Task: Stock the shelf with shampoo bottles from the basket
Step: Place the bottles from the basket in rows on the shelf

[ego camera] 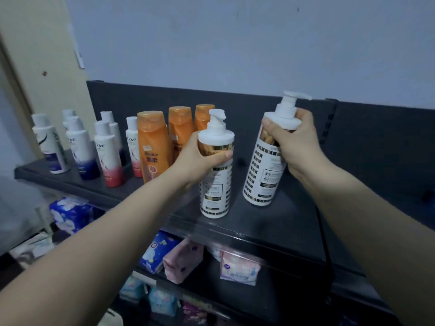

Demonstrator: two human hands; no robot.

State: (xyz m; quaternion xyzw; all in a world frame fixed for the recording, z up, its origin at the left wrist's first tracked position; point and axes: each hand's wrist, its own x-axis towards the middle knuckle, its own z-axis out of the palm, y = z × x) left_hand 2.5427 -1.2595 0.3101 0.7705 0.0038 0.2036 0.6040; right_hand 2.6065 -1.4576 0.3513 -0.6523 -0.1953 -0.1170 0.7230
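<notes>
Two tall white pump bottles with gold squares stand on the dark top shelf [270,222]. My left hand [200,156] grips the left pump bottle [215,191] round its upper body, near the shelf's front edge. My right hand [294,144] grips the right pump bottle [266,175] just below its white collar; it stands a little further back. Both bottles look upright with their bases on the shelf. The basket is out of view.
Left of my hands stand three orange shampoo bottles [153,147] and several white Dove bottles [106,154] with blue or pink bases. The black back panel [364,142] rises behind. Lower shelves hold soft packets [237,267] in blue and pink.
</notes>
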